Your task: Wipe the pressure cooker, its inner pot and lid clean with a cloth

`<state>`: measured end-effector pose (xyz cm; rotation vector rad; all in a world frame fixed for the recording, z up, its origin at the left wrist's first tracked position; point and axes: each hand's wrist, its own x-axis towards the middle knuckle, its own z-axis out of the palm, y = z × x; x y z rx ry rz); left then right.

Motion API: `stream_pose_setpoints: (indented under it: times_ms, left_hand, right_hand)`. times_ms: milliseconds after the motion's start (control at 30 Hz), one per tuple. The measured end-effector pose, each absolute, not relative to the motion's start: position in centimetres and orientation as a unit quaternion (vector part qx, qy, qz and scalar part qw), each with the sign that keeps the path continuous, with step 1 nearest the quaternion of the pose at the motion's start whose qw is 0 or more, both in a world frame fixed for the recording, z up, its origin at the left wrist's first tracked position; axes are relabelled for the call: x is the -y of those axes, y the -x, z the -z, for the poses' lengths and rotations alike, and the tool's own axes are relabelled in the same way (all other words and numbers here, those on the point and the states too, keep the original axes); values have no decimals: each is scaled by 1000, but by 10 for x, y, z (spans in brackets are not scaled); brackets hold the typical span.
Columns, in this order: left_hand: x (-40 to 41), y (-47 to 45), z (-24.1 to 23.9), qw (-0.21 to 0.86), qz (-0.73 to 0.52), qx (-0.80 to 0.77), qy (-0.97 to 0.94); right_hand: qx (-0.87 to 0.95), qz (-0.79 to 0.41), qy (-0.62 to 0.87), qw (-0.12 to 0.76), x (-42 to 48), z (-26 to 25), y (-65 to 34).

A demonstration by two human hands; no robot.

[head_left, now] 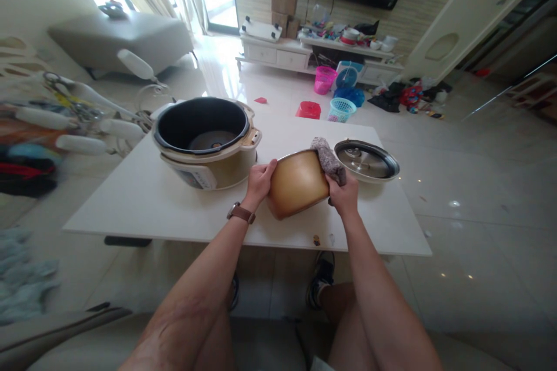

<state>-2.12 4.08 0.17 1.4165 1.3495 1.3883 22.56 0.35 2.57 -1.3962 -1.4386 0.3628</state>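
Observation:
A golden-brown inner pot [300,181] is held tilted over the front part of the table, its outer side facing me. My left hand [260,183] grips its left rim, fingers closed. With my right hand [343,192] I press a grey-brown cloth [329,161] against the right rim; this hand is closed too, and the inside of the pot is hidden. To the left stands the open pressure cooker [209,168], its dark cavity bare down to the heating plate. Its round lid [366,160] lies upside down to the right of the cloth.
All this is on a white table [130,203], with small stickers [317,240] near its front edge. Beyond are a red stool [308,109], a pink basket [325,79] and a light-blue basket [342,109]. A white lamp-like fixture [104,127] stands close at the left.

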Motion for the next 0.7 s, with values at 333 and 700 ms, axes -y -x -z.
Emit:
stream_pose_setpoints:
  times_ms: [333,700]
  left_hand:
    - [-38,21,-2,366,-530,-526,-554]
    - [-38,37,28,361,-560,-535,-519]
  right_hand:
    - [848,-49,418,322,26,-66,-210]
    - [547,-260,588,536,-7,-23,-226]
